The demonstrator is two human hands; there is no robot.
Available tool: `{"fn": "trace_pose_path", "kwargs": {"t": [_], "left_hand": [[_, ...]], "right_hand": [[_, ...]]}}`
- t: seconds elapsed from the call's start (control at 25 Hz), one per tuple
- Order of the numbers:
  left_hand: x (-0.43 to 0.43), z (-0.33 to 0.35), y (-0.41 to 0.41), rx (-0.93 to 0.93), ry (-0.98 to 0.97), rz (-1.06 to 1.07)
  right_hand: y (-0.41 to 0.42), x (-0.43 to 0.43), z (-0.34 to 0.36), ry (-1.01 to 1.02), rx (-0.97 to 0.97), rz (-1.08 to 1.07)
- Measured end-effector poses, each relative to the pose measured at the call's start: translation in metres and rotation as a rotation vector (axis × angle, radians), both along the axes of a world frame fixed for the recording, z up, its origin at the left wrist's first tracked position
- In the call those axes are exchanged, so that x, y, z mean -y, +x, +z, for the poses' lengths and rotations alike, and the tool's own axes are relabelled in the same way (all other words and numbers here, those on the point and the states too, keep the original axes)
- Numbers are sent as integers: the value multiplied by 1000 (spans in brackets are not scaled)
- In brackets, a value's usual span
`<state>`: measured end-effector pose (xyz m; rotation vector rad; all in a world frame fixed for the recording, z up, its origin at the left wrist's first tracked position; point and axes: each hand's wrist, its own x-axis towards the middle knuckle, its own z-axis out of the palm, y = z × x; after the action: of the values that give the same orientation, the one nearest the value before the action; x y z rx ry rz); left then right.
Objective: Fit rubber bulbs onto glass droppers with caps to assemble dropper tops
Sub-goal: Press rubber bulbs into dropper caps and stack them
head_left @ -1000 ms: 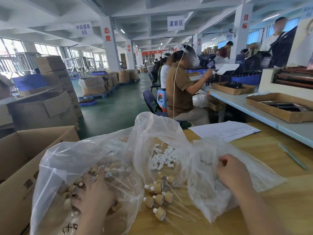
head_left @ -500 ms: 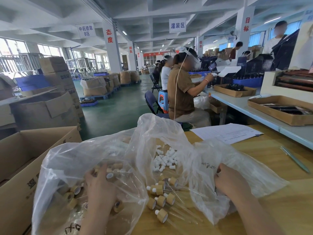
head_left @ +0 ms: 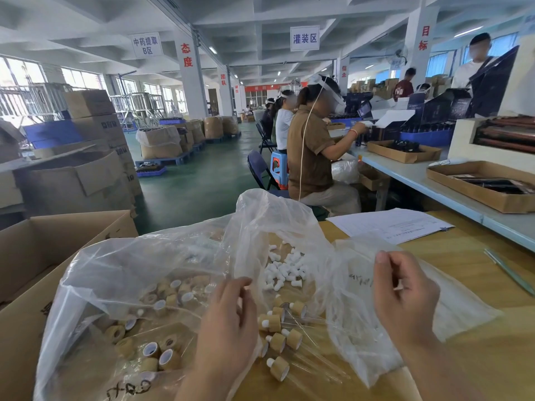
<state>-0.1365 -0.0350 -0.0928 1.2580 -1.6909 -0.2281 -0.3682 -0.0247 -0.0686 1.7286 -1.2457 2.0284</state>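
Loose white rubber bulbs lie on the counter inside an opened clear bag. Assembled dropper tops lie just nearer than the bulbs, and bagged caps lie to their left. Flanking the bulbs, the left hand and right hand have curled fingers; whether they grasp anything cannot be told.

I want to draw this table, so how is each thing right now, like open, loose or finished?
left hand, fingers curled, hold unclear.
right hand, fingers curled, hold unclear.
cap bag, lying slumped, caps inside.
white bulbs, loose pile, not fitted.
finished droppers, bulbs fitted, lying flat.
cardboard box, open.
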Motion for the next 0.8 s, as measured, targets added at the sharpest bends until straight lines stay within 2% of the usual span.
{"fn": "trace_pose_path", "kwargs": {"t": [0.08, 0.2, 0.32, 0.56, 0.72, 0.8], "left_hand": [[-6, 1, -9, 14, 15, -112], [-7, -3, -12, 91, 21, -177], [-5, -6, -9, 67, 58, -268], [-5, -6, -8, -315, 235, -477], [-4, -7, -14, -342, 182, -383], [-1, -9, -16, -386, 145, -283]], "right_hand": [[24, -4, -5, 38, -37, 230], [57, -10, -27, 284, -195, 494], [70, -12, -43, 429, -352, 552], [65, -14, -35, 510, -409, 585], [66, -11, -36, 583, -466, 615], [67, -11, -36, 596, -375, 690]]}}
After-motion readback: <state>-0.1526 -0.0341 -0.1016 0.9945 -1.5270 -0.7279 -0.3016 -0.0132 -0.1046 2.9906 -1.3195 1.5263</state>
